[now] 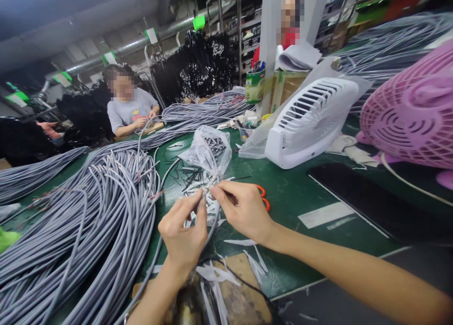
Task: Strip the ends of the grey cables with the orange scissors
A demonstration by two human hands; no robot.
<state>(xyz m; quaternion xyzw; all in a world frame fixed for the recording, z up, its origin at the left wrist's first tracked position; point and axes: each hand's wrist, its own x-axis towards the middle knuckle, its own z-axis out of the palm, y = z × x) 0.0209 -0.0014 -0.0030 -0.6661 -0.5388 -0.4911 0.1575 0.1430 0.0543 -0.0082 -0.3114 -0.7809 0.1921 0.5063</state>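
My left hand [184,228] is closed in a pinch, thumb against forefinger, on the end of a grey cable [213,228]. Close beside it my right hand [246,209] also pinches with its fingertips at the same cable end. The fine detail between the fingertips is too small to make out. Behind them lies a clear plastic bag [208,150] with many short dark pieces inside. Loose black tube pieces [193,176] and white scraps are scattered around the fingertips. Orange scissor handles [264,197] show past my right hand.
A large bundle of grey cables [116,211] fills the left side of the green table [279,188]. To the right stand a white fan [311,122], a pink fan [414,107] and a dark flat panel [371,197]. Across the table a person [130,103] handles cable.
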